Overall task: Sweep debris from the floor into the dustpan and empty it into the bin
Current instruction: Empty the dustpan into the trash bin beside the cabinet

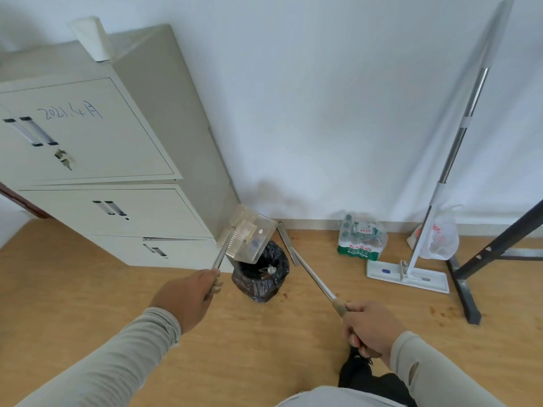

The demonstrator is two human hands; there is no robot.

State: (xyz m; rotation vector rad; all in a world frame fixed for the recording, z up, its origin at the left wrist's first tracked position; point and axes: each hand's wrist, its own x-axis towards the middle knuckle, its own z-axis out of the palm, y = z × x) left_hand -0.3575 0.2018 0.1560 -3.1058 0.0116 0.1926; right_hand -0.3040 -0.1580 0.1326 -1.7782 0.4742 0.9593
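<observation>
Left hand (188, 298) around dustpan (249, 236) above bin (261, 277)

- You have soft, even light here; the room is bright and no lamp or window shows in the frame.
- The wall (338, 98) takes a cool blue tint, and it gets darker toward the top left corner.
- A pale, wide shadow runs beside the mop pole (458, 136) on the wall, and a weak grey shadow sits low on the wall above the bin (260, 274).
- The pole shows a bright glare along its metal.
- The wide lens bends the picture: the cabinet (97, 160) leans strongly, and the pole looks tilted.
- The sleeves (111, 362) at the bottom edge are stretched and a little soft.
- The dustpan (249, 236) is slightly blurred; the small pieces in it are not clear.
</observation>
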